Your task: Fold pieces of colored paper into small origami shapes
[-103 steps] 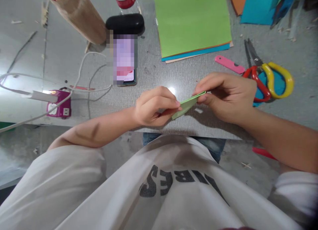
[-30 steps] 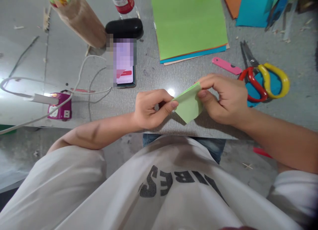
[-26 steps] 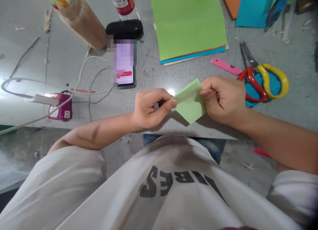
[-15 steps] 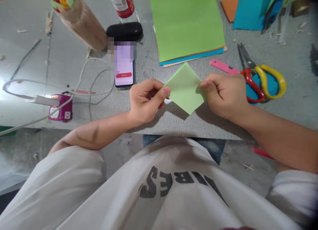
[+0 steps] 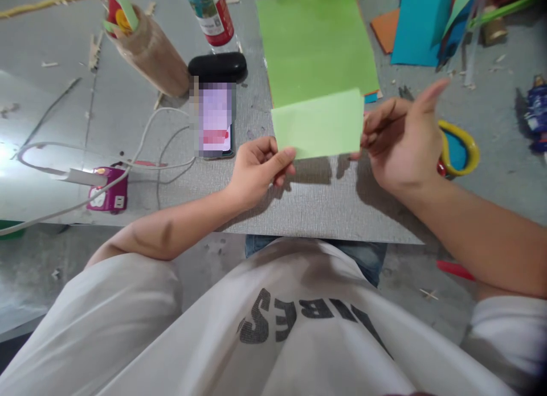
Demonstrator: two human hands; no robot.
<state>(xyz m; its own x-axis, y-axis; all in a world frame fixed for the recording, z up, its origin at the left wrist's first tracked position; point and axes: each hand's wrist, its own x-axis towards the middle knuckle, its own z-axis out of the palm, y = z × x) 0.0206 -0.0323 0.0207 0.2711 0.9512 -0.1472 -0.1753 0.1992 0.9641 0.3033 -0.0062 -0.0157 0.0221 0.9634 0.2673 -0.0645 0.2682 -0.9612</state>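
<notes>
My left hand (image 5: 260, 171) pinches the lower left corner of a light green sheet of paper (image 5: 318, 125) between thumb and fingers. The sheet is a wide rectangle, held just above the table. At its right edge is my right hand (image 5: 401, 139), thumb raised away from the bent fingers. Those fingertips lie close to the edge; whether they touch it I cannot tell. Scissors with yellow and red handles (image 5: 464, 151) lie partly hidden behind my right hand. Beyond the held sheet is a stack of larger paper with green on top (image 5: 318, 43).
To the left are a phone (image 5: 216, 119), a black case (image 5: 217, 67), a bottle (image 5: 211, 20) and a brown holder (image 5: 154, 54). White cables run to a purple power adapter (image 5: 109, 188). Blue paper (image 5: 416, 25) and orange paper (image 5: 386, 31) lie at the back right.
The light green paper was a diamond gripped at both sides; now it is a wide rectangle, held farther from me. My right hand has let go with its thumb, which now points up.
</notes>
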